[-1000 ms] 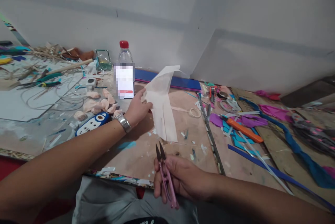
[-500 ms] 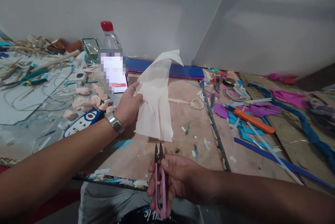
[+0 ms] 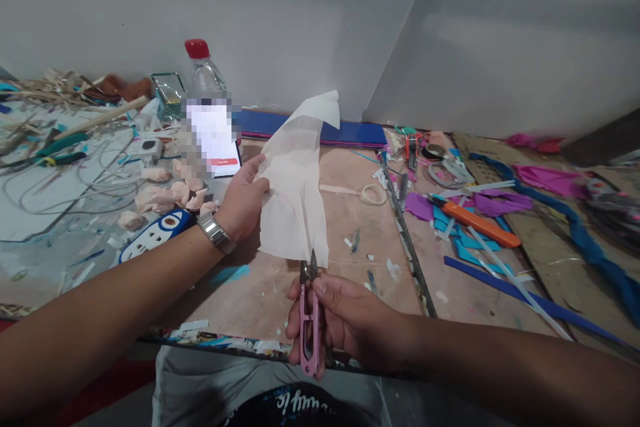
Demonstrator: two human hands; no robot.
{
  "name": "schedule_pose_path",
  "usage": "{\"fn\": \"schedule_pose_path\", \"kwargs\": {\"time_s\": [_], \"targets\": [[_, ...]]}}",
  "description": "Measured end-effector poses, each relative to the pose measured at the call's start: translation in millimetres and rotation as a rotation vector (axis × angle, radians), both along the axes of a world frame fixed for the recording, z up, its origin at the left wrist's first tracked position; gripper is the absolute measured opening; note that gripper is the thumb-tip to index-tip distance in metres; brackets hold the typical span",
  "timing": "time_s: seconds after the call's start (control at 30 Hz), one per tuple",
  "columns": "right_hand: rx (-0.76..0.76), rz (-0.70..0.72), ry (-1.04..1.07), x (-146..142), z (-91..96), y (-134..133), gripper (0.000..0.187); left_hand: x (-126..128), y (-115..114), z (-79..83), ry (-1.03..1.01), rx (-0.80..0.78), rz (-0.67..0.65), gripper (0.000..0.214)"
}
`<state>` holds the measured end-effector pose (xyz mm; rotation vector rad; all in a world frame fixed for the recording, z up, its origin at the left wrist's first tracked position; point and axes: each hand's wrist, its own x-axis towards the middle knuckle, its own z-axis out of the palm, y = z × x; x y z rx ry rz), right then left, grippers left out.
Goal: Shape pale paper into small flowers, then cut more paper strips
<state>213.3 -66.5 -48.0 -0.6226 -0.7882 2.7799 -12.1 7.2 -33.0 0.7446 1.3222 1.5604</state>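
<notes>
A white, thin sheet of paper or fabric [image 3: 295,194] is pinched at its left edge by my left hand [image 3: 243,197], and its top corner curls over to the right. Pink thread snips [image 3: 310,327] lie in my right hand [image 3: 340,314], their dark blades pointing away from me. The blades are apart and meet the sheet's lower edge, with one blade in front of it and the other partly hidden. A metal-banded watch [image 3: 216,230] sits on my left wrist.
A phone [image 3: 215,134] leans before a red-capped bottle [image 3: 205,74]. Left are a blue-and-white power strip [image 3: 155,237], crumpled peach pieces [image 3: 160,197] and pliers [image 3: 60,150]. Right are a tape roll [image 3: 374,195], an orange utility knife [image 3: 475,224] and coloured scraps.
My right hand has moved the snips forward, so their blades now reach the sheet's lower edge. My left hand keeps its hold, and the view has shifted slightly.
</notes>
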Motion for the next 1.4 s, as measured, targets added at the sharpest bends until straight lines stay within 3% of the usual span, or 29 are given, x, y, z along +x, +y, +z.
{"fn": "schedule_pose_path", "kwargs": {"time_s": [0.37,1.4], "targets": [[0.003,-0.052,0.015,1,-4.4,4,0.033,-7,6,-15.5,0.009,0.01,-0.019,0.07],[0.068,-0.056,-0.035,-1,-0.4,3,0.029,-5,5,-9.6,0.013,0.015,-0.008,0.069]]}}
